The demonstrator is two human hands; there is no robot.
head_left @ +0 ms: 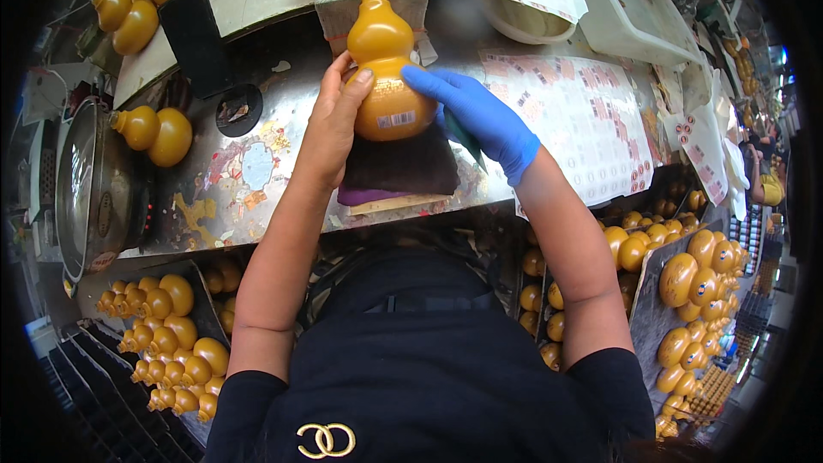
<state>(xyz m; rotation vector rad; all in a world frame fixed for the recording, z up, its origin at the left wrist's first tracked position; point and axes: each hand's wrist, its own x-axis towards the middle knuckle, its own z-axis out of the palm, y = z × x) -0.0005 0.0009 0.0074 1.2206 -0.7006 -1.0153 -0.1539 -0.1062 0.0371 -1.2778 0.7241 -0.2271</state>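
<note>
A glossy amber gourd-shaped bottle (380, 34) lies with its narrow neck pointing away from me, a small barcode label on its round base. My bare left hand (337, 111) grips it along the left side, thumb on top near the waist. My right hand (480, 116), in a blue glove, presses its thumb on the bottle's right side. Beneath that hand a dark green flat piece (461, 135) sticks out; its kind is unclear and the fingers are partly hidden. The bottle's base rests over a dark folded cloth pad (403, 167), and its neck over a grey cloth (330, 13).
Label sheets (591, 120) cover the bench to the right, near a white tub (630, 9) and a bowl (531, 21). A phone-like black slab (195, 41), a black disc (238, 110), another gourd bottle (170, 137) and a round scale pan (90, 184) stand left. Racked gourds (176, 339) flank me.
</note>
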